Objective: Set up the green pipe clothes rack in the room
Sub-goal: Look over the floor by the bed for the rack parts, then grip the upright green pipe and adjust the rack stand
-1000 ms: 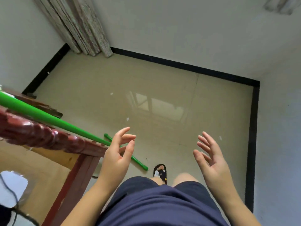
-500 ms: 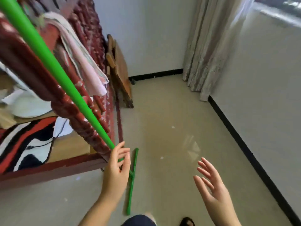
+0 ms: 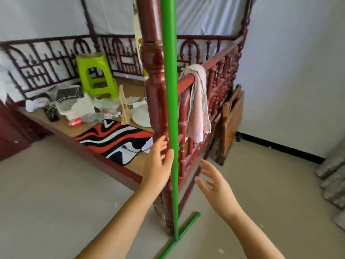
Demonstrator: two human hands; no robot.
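Observation:
A tall green pipe upright (image 3: 170, 75) stands on the floor against the red wooden bedpost (image 3: 155, 101). Its green foot bar (image 3: 186, 231) lies flat on the tiles, joined at the pipe's base. My left hand (image 3: 158, 161) is at mid-height on the left of the upright, thumb touching it, fingers spread and not wrapped round it. My right hand (image 3: 214, 186) hovers open just right of the pipe, a short gap away, holding nothing. The pipe's top runs out of the frame.
The red carved bed frame (image 3: 211, 101) fills the middle, with a pink towel (image 3: 197, 103) over its rail. On the bed lie a lime stool (image 3: 93, 73), a striped mat (image 3: 113, 139) and clutter. Wooden boards (image 3: 231, 120) lean by the wall. Curtain (image 3: 334, 184) at right.
My view has swung left and up from the floor corner to the bed. The green pipe now appears vertical, and both hands are closer to it, the left touching.

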